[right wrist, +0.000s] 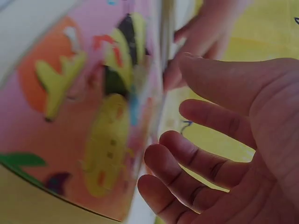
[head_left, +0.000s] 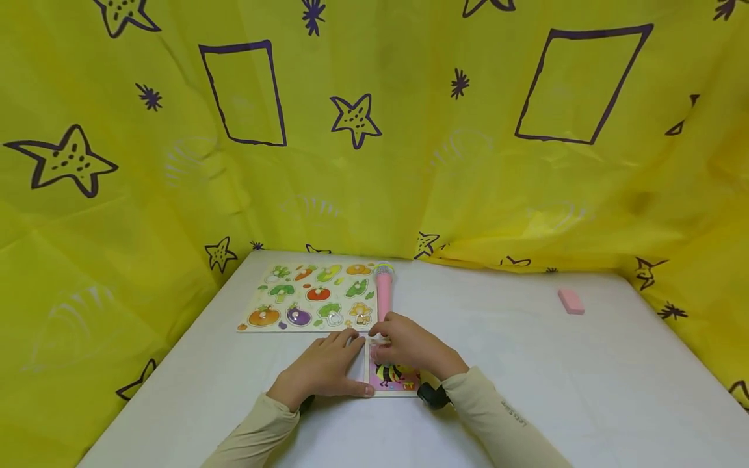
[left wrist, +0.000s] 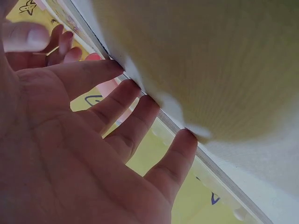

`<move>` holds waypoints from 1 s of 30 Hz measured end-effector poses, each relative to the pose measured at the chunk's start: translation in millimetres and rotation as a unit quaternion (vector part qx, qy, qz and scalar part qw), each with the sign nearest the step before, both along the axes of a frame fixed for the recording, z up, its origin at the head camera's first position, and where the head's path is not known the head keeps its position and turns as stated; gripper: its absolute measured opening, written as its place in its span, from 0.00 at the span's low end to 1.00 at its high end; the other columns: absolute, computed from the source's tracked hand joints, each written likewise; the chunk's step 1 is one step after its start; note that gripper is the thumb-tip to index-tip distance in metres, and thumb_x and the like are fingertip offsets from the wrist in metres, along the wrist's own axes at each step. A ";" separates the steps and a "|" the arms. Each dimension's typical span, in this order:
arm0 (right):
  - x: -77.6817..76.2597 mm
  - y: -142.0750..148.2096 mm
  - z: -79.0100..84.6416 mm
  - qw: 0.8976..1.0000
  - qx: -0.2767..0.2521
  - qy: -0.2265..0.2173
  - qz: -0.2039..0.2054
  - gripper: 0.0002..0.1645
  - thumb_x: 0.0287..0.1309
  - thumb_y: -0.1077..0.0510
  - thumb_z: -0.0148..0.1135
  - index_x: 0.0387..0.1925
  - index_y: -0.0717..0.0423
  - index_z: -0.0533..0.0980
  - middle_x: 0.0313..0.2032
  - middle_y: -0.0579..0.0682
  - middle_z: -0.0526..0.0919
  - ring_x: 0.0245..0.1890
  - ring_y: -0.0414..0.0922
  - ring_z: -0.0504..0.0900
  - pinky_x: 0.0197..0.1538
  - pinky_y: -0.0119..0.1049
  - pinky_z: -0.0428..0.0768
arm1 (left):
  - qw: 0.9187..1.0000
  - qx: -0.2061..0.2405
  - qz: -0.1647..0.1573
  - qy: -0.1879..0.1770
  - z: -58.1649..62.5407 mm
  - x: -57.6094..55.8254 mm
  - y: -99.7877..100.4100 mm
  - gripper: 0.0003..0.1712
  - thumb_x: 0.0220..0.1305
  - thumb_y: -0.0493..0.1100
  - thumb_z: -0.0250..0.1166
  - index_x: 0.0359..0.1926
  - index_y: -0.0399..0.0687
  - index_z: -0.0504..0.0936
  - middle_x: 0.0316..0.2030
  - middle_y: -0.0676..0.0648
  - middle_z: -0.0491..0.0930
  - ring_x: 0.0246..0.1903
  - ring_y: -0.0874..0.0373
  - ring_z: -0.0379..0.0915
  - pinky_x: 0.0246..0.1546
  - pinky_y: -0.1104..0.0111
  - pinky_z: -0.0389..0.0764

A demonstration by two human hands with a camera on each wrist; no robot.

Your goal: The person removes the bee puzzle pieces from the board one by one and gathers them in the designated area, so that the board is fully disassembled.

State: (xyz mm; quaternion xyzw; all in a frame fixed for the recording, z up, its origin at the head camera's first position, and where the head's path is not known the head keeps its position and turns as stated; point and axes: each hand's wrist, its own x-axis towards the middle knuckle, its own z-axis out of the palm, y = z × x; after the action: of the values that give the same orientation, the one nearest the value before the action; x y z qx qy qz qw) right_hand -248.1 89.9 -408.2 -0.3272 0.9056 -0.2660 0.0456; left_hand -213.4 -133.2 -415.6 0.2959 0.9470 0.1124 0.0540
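Observation:
A small square board (head_left: 404, 394) with a pale frame and a cartoon bee on pink lies flat on the white table. My left hand (head_left: 329, 367) rests at its left side, thumb at the lower left corner. In the left wrist view the left fingers (left wrist: 170, 161) are nearly straight, with their tips on the white surface along a board edge. My right hand (head_left: 409, 348) is over the upper part of the bee board and hides much of it. The right wrist view shows its fingers (right wrist: 168, 163) loosely bent, thumb apart, with nothing between them, beside the blurred bee picture (right wrist: 100, 144).
Behind the hands lies a vegetable knob puzzle (head_left: 310, 296). A pink toy microphone (head_left: 383, 289) lies along its right edge. A pink block (head_left: 571, 301) sits at the far right. Yellow curtains (head_left: 398, 182) enclose the table (head_left: 526, 364) at the back and sides.

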 end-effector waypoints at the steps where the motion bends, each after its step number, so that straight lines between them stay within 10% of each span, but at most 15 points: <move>1: 0.1 -0.6 -1.9 1.000 0.005 0.003 0.003 0.16 0.65 0.58 0.75 0.52 0.61 0.86 0.37 0.48 0.76 0.36 0.44 0.72 0.40 0.37 0.76 | 1.000 -0.001 -0.001 0.001 0.5 0.3 0.1 0.55 0.61 0.73 0.73 0.74 0.39 0.73 0.71 0.40 0.70 0.71 0.41 0.66 0.68 0.41 0.69; 30: -0.1 -2.0 1.5 0.997 0.057 0.005 0.043 0.13 0.66 0.58 0.76 0.50 0.57 0.87 0.39 0.48 0.72 0.35 0.42 0.72 0.40 0.34 0.75 | 1.000 -0.003 0.006 -0.020 -4.9 -5.5 0.3 0.55 0.61 0.73 0.73 0.77 0.42 0.71 0.73 0.40 0.68 0.73 0.38 0.63 0.69 0.39 0.65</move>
State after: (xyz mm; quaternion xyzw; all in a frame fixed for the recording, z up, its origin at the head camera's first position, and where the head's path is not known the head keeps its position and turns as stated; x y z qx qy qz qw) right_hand -248.3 87.8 -406.8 -0.3637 0.9048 -0.2099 0.0707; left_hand -218.9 -132.9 -420.5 0.2873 0.9480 0.1158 0.0732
